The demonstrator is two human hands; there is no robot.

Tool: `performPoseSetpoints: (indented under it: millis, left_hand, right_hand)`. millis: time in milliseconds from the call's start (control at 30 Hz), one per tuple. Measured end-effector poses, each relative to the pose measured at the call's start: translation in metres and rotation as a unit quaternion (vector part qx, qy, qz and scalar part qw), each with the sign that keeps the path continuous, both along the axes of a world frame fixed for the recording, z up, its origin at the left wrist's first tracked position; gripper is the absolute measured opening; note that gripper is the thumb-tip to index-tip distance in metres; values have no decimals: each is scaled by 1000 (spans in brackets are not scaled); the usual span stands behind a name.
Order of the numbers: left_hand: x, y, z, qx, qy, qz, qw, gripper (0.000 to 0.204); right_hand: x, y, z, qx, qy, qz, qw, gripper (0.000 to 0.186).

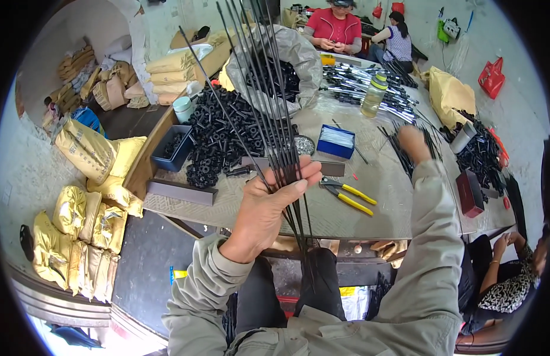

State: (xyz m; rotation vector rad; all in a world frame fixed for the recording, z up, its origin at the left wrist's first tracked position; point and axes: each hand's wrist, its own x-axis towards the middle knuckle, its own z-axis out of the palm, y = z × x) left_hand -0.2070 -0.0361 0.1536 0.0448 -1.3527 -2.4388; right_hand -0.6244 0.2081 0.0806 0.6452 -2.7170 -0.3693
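Observation:
A fanned bundle of long, thin black rods [268,113] stands nearly upright in front of me. My left hand [269,204] is closed around the rods near their lower part, thumb across the front, and their bottom ends hang over my lap. To the right, my right hand [412,144] is curled over a pile of similar black rods [432,141] on the table. Its fingertips are out of sight, so what it grips cannot be made out. Yellow-handled pliers [352,196] lie on the table between my hands, near a blue box of thin clear pieces [336,141].
Black plastic parts [218,130] are heaped at left, beside a blue bin [171,148] and an open grey sack [310,65]. A bottle [374,95] stands near silvery rods [346,80]. More black parts [482,148] lie at right. Other people sit across the table and at lower right.

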Motion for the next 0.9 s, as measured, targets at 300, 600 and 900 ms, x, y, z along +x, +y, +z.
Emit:
performPoseSetpoints:
  millis: [300, 600, 900]
  left_hand:
    - [18, 16, -7, -28, -2, -24, 999, 39]
    - [40, 33, -20, -18, 8, -18, 1000, 40]
    - [36, 38, -24, -2, 20, 41, 999, 37]
  right_hand:
    - [259, -58, 24, -516, -413, 358, 660, 23]
    - [378, -94, 31, -650, -429, 340, 528, 12]
    - [424, -93, 18, -629, -488, 296, 528, 13]
